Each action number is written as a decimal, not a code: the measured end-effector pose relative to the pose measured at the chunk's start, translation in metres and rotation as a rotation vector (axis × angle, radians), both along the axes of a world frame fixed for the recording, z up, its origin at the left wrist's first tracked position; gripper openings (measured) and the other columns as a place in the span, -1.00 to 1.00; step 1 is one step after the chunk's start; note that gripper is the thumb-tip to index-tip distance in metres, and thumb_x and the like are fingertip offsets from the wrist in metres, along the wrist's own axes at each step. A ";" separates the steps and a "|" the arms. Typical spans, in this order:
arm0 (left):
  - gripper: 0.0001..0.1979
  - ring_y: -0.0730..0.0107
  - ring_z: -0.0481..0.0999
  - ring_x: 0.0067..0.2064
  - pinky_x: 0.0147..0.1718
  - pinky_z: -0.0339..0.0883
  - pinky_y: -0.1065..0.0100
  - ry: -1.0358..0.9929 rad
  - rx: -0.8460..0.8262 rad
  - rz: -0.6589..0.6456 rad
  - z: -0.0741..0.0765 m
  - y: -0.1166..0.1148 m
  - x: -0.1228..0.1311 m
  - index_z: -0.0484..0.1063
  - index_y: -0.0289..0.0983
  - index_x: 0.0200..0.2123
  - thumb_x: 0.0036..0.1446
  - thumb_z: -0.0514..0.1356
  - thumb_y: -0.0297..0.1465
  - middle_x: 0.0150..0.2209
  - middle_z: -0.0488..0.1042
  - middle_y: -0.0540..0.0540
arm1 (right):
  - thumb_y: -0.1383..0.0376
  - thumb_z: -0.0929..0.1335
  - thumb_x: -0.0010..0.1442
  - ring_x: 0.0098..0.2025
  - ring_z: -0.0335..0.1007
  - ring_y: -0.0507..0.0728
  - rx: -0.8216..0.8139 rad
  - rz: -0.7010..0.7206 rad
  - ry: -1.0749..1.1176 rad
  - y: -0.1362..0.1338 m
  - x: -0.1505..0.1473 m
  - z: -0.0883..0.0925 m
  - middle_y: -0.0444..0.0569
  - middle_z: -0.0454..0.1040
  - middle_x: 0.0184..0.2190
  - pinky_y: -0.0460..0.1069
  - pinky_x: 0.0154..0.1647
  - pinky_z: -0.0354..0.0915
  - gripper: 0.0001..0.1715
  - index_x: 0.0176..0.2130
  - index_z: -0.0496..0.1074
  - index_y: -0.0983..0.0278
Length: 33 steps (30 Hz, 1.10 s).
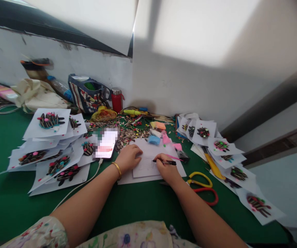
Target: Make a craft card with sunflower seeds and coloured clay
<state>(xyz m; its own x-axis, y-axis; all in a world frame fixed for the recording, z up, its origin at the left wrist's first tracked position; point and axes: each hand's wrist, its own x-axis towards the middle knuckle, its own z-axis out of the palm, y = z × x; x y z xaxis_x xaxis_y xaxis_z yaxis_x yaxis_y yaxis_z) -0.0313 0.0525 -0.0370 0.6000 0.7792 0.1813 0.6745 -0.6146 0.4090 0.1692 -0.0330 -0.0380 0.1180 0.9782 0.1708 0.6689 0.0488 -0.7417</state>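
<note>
My right hand [167, 168] is closed around a black pen [165, 161], its tip on a white sheet of paper [148, 167] lying on the green table [138, 203]. My left hand [129, 156] rests on the left part of that sheet with its fingers curled loosely, holding nothing; a gold bangle sits on its wrist. A phone [106, 143] with a lit screen lies just left of that hand, a white cable running from it toward me.
Sheets with seed-and-clay pictures are piled at the left [50, 151] and right [223, 151]. Yellow scissors [199, 179] and red scissors [207, 194] lie right of my hand. Scattered seeds [127, 132], clay lumps, a red flask [116, 100] and a striped bag [88, 94] sit by the wall.
</note>
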 end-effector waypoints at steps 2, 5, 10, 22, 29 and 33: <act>-0.77 0.18 0.43 -0.05 -0.02 0.26 0.21 0.002 -0.003 0.003 0.000 0.000 0.000 0.54 -0.18 -0.17 0.06 0.22 -0.38 -0.10 0.50 -0.09 | 0.34 0.22 0.12 -0.24 0.40 0.13 -0.003 -0.006 -0.007 0.001 0.000 -0.001 -0.10 0.50 -0.36 -0.03 -0.21 0.23 -0.77 -0.32 0.45 0.22; -0.77 0.19 0.44 -0.06 -0.03 0.27 0.22 0.003 -0.007 0.003 -0.001 0.001 0.000 0.54 -0.19 -0.17 0.05 0.23 -0.38 -0.11 0.49 -0.10 | 0.34 0.22 0.11 -0.25 0.39 0.13 -0.007 -0.014 -0.006 0.001 0.001 -0.001 -0.09 0.49 -0.37 -0.03 -0.23 0.23 -0.78 -0.34 0.45 0.23; -0.78 0.18 0.44 -0.06 -0.03 0.26 0.23 -0.001 0.000 0.003 -0.001 0.000 0.000 0.54 -0.18 -0.18 0.06 0.23 -0.38 -0.11 0.49 -0.10 | 0.33 0.21 0.14 -0.23 0.40 0.13 0.016 0.000 0.009 0.001 0.001 0.000 -0.08 0.50 -0.35 -0.02 -0.19 0.24 -0.77 -0.31 0.45 0.24; -0.78 0.19 0.44 -0.05 -0.03 0.26 0.23 -0.003 -0.002 -0.001 -0.002 0.001 -0.001 0.54 -0.19 -0.18 0.06 0.22 -0.38 -0.11 0.49 -0.11 | 0.33 0.21 0.15 -0.22 0.41 0.13 -0.014 0.005 -0.009 0.000 -0.001 0.002 -0.09 0.51 -0.33 -0.02 -0.18 0.24 -0.77 -0.30 0.45 0.22; -0.77 0.18 0.44 -0.05 -0.02 0.26 0.22 0.002 -0.002 0.003 -0.001 0.000 -0.001 0.54 -0.17 -0.17 0.06 0.23 -0.38 -0.10 0.49 -0.10 | 0.33 0.21 0.11 -0.25 0.39 0.13 -0.006 -0.028 0.017 0.002 0.003 -0.001 -0.09 0.49 -0.37 -0.02 -0.21 0.23 -0.77 -0.33 0.44 0.23; -0.77 0.18 0.43 -0.04 -0.01 0.26 0.23 0.012 -0.019 0.009 0.001 -0.001 0.000 0.54 -0.18 -0.17 0.06 0.22 -0.39 -0.09 0.49 -0.11 | 0.32 0.21 0.10 -0.25 0.39 0.14 -0.028 -0.036 0.014 0.001 0.003 0.000 -0.10 0.50 -0.37 -0.03 -0.23 0.22 -0.78 -0.35 0.44 0.22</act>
